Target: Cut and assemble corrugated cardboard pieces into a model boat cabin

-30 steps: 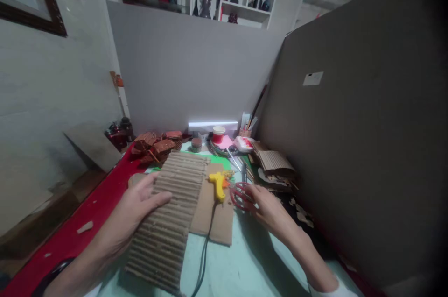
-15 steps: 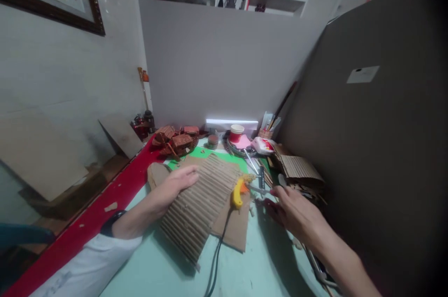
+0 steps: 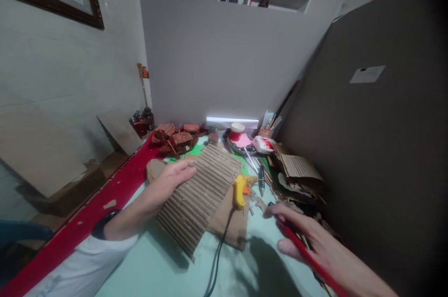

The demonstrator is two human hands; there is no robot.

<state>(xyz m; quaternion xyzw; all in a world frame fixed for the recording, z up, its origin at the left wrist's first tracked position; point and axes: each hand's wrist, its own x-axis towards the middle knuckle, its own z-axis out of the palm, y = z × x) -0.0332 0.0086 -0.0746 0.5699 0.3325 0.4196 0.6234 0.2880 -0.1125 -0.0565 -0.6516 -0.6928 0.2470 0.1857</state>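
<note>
My left hand (image 3: 177, 173) grips the left edge of a sheet of corrugated cardboard (image 3: 199, 199), which is tilted above the table with its ridges exposed. In my right hand (image 3: 304, 234), to the right of the sheet, is a long, thin red tool (image 3: 311, 257); its exact kind is unclear. Between the hands lies a yellow glue gun (image 3: 240, 192) with an orange trigger and a black cord (image 3: 219, 257). Flat brown cardboard (image 3: 231, 229) is partly hidden beneath the sheet and the glue gun. Beyond the glue gun is a dark pen-like tool (image 3: 261, 180).
Reddish-brown woven pieces (image 3: 177, 140) sit at the back left. A red and white cup (image 3: 237, 131) stands on a dark tray at the back. Cardboard scraps (image 3: 301, 168) are piled on the right against a tall dark panel (image 3: 364, 147).
My right hand has drawn back toward me and right, away from the glue gun, and the red length of its tool now shows. My left hand and the corrugated sheet have shifted slightly.
</note>
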